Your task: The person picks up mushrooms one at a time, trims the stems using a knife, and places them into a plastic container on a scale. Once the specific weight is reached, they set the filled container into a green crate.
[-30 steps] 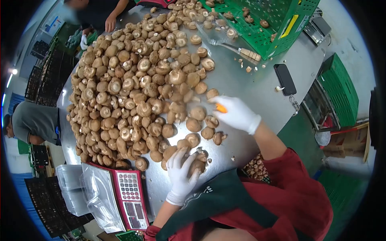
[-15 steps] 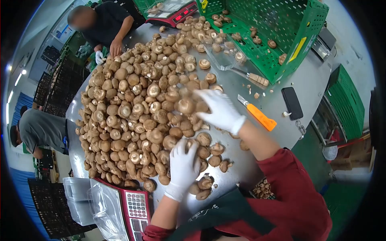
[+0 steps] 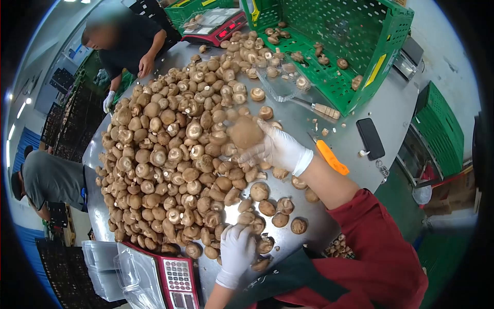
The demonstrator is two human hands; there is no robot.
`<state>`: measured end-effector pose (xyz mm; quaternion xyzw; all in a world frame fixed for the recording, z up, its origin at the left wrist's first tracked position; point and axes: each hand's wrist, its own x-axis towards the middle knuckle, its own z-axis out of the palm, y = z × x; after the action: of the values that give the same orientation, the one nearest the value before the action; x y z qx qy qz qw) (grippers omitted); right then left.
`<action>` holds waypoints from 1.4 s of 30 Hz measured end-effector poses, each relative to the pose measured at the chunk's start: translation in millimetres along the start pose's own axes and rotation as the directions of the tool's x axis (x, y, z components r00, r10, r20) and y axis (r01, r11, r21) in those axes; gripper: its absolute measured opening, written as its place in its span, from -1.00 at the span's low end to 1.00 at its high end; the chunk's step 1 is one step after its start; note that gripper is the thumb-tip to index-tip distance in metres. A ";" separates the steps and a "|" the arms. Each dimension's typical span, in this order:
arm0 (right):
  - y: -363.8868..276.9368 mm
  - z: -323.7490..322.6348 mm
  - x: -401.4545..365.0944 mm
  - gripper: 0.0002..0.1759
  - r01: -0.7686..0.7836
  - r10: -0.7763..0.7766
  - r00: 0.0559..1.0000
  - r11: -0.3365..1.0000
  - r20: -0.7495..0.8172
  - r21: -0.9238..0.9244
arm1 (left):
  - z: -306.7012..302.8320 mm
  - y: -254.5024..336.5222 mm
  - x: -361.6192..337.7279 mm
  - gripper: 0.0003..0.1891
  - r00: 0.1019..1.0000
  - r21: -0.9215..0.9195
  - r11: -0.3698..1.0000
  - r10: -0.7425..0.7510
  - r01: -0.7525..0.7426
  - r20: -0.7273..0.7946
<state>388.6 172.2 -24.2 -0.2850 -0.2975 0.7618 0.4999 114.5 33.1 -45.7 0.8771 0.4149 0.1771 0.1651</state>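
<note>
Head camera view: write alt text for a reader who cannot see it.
A person's white-gloved right hand holds a round brown mushroom above a heap of brown mushrooms on a grey metal table. Their gloved left hand rests on mushrooms at the near edge. An orange-handled knife, a black phone and a green plastic crate lie to the right.

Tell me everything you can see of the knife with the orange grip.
The knife has an orange grip, plastic by its look, and a short pale blade of which little shows. It lies flat on the metal table, blade end toward the green crate, no hand on it. The right forearm passes close beside it; a black phone lies nearby.
</note>
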 end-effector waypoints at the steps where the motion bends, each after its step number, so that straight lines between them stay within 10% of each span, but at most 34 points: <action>1: -0.6 4.0 -2.8 -0.19 -0.033 0.034 0.999 0.999 -0.017 0.036 | -2.0 -0.7 2.0 -0.69 1.000 -0.048 0.999 -0.012 0.011 -0.010; 6: 17.9 16.3 -10.6 -0.23 -0.167 0.160 0.986 0.972 0.054 0.166 | -33.5 5.3 43.9 -0.65 0.948 -0.186 0.983 -0.049 -0.011 -0.313; 9: 19.5 49.0 -23.2 -0.22 -0.220 0.221 0.975 0.975 0.010 -0.043 | -66.1 15.4 91.6 -0.30 0.919 -0.284 0.957 -0.058 -0.060 -0.391; 12: 29.8 57.4 -24.5 -0.16 -0.256 0.256 0.966 0.946 -0.024 -0.200 | -72.4 -10.3 117.8 -0.37 0.995 -0.442 0.893 0.060 -0.091 -0.084; 15: 29.2 51.8 -29.8 -0.15 -0.228 0.236 0.972 0.951 0.016 -0.209 | -67.7 -13.9 107.3 -0.41 0.987 -0.811 0.567 -0.144 0.145 0.075; 25: 34.4 48.6 -37.3 -0.13 -0.141 0.175 0.928 0.982 0.328 -0.126 | -43.5 -15.9 81.0 -0.43 0.941 -0.976 0.093 -0.296 0.198 0.163; 31: 7.6 38.2 -68.2 -0.21 0.051 -0.052 0.999 0.946 0.005 -0.319 | -43.1 -20.5 58.7 -0.45 0.922 -0.984 -0.116 -0.349 0.137 0.169; 36: 12.9 -10.5 -107.7 -0.50 0.209 -0.454 0.881 0.628 -0.135 -0.750 | -47.6 -33.7 20.8 -0.61 0.934 -0.932 -0.358 -0.313 0.052 0.172; 38: 26.6 -35.2 -128.0 -0.49 0.221 -0.488 0.809 0.769 -0.328 -0.599 | -55.7 -43.4 -9.2 -0.62 0.919 -0.906 -0.421 -0.341 0.038 0.197; 41: 29.0 -62.7 -155.5 -0.50 0.127 -0.475 0.816 0.703 -0.329 -0.700 | -110.5 -30.1 -63.9 -0.59 0.743 -0.998 0.056 -0.669 0.004 -0.035; 42: 37.3 -68.6 -167.5 -0.49 0.089 -0.534 0.769 0.634 -0.352 -0.768 | -137.3 -15.9 -75.9 -0.62 0.602 -0.823 0.520 -0.740 0.230 -0.299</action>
<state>473.3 15.7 -74.1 -0.6026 -0.4581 0.3651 0.5419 -2.5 2.6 55.3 0.4609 0.5844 0.5427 0.3893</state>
